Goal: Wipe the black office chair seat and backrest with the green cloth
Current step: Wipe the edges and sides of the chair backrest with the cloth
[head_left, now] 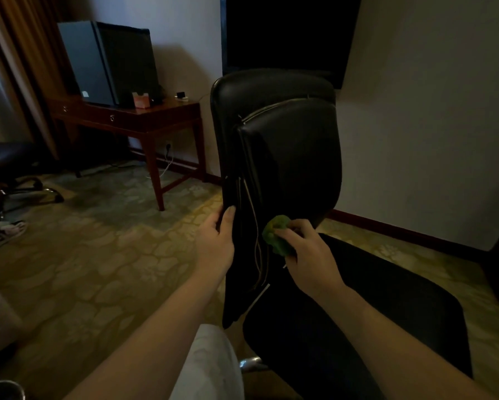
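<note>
**Low backrest wipe: snag risk**

The pale trouser knee (207, 368) sat closest, under both forearms. The left hand (215, 241) gripped the backrest (285, 157) side edge, thumb on the front. Some loose piping (256, 249) hung just beside the green cloth (275, 233). The right hand (308, 255) clenched it, bunched, against the lower backrest. The seat (372, 313) lay to the right. My read: the cloth could catch the piping and pull it looser.

Over on the left, a reddish-brown wooden desk (156, 118) stands against the wall, with a dark boxy cabinet with a grey door (109, 64) on its left end and a small orange box (141, 100) just beside it. A white cable (169, 162) dangles beneath, over patterned yellow-green carpet (98, 255).
</note>
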The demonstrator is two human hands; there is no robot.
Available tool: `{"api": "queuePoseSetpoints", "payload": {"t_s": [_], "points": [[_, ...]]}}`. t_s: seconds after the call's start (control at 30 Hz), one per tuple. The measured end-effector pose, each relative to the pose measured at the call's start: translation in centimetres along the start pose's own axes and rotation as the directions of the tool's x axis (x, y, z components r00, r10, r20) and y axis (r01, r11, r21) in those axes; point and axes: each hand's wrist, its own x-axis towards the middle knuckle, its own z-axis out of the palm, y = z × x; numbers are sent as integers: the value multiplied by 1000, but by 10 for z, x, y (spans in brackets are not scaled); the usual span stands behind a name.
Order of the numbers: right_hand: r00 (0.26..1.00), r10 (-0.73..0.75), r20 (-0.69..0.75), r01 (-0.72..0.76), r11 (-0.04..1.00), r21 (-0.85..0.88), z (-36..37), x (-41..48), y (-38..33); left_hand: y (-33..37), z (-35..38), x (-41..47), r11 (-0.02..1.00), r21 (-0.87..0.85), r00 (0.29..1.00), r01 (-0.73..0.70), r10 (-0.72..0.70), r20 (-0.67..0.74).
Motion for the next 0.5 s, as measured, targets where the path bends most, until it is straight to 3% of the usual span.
{"api": "queuePoseSetpoints", "payload": {"t_s": [0.2,0.5], "points": [[983,-45,-178,59,995,75,-16,30,-13,1,0,0,1000,-8,1000,4,-4,-6],[999,44,-14,-44,999,17,7,2,-3,1,-1,0,1000,28,1000,3,-3,-3]]}}
